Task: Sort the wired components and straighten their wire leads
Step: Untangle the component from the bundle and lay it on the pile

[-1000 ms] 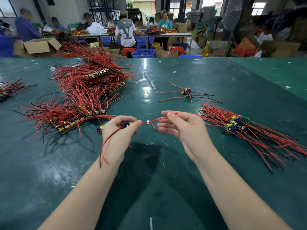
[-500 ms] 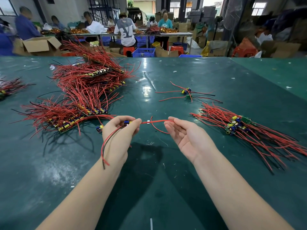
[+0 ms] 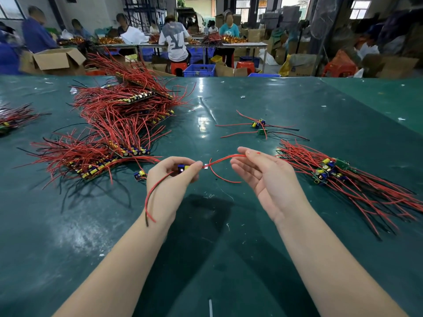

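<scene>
My hands at mid-frame, one wired component between them

My left hand (image 3: pixel 170 179) pinches the small blue-and-yellow component (image 3: pixel 183 167); its red lead (image 3: pixel 225 157) runs right across my right hand's (image 3: pixel 266 179) straightened fingers, palm up; a sorted bundle (image 3: pixel 338 177) lies at right on the green table (image 3: pixel 229 259); tangled unsorted piles (image 3: pixel 119 124) fill the upper left.

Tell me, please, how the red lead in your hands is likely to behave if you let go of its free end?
The red lead probably springs back: it arcs unsupported between the left hand and right hand, so it seems springy, not limp. Its second strand curls on itself, suggesting it holds bends. It looks thin, likely light.
</scene>
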A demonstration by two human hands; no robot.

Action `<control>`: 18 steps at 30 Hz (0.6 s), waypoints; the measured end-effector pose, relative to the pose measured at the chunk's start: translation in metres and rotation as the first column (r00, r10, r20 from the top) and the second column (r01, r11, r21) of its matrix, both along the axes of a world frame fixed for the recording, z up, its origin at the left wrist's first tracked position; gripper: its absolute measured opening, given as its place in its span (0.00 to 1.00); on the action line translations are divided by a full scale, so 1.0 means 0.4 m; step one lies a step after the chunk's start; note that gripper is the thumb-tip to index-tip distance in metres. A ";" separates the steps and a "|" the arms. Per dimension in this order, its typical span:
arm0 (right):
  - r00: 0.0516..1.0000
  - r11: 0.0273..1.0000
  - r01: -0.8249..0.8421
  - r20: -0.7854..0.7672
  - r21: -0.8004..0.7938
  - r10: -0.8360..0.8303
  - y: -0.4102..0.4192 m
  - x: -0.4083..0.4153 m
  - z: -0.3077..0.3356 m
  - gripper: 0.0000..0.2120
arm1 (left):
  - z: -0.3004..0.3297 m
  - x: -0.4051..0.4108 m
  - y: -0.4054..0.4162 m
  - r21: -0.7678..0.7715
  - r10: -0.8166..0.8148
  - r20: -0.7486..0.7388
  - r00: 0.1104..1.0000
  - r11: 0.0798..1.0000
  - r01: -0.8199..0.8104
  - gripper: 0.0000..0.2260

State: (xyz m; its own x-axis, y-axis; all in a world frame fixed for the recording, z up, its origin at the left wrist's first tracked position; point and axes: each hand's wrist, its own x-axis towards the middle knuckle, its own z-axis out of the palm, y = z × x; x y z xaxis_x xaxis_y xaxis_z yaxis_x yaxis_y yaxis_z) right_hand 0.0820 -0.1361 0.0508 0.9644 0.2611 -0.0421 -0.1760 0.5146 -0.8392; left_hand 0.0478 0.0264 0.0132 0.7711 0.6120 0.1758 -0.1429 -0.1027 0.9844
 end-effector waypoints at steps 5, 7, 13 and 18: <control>0.996 0.999 0.037 -0.081 0.017 -0.036 -0.007 0.007 -0.004 0.07 | 0.004 0.000 0.001 -0.071 -0.018 0.027 0.999 0.997 0.020 0.05; 0.998 1.000 0.023 -0.055 -0.001 -0.023 -0.004 0.003 -0.004 0.08 | 0.005 -0.002 0.000 0.035 0.030 0.048 0.998 0.999 -0.031 0.05; 0.989 0.992 -0.063 0.123 -0.111 0.077 0.018 -0.015 -0.007 0.09 | 0.021 -0.027 -0.013 0.622 0.143 0.183 0.973 0.750 -0.227 0.07; 0.974 0.988 -0.111 0.186 -0.107 0.129 0.021 -0.019 -0.006 0.09 | 0.026 -0.035 -0.038 0.767 0.108 0.197 0.974 0.603 -0.222 0.08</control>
State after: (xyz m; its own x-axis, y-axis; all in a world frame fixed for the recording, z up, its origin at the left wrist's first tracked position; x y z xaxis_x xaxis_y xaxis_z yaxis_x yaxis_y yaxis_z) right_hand 0.0742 -0.1276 0.0483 0.9186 0.3794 0.1106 -0.0624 0.4155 -0.9074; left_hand 0.0339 0.0113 0.0237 0.6092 0.3134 0.7285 -0.1515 -0.8557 0.4948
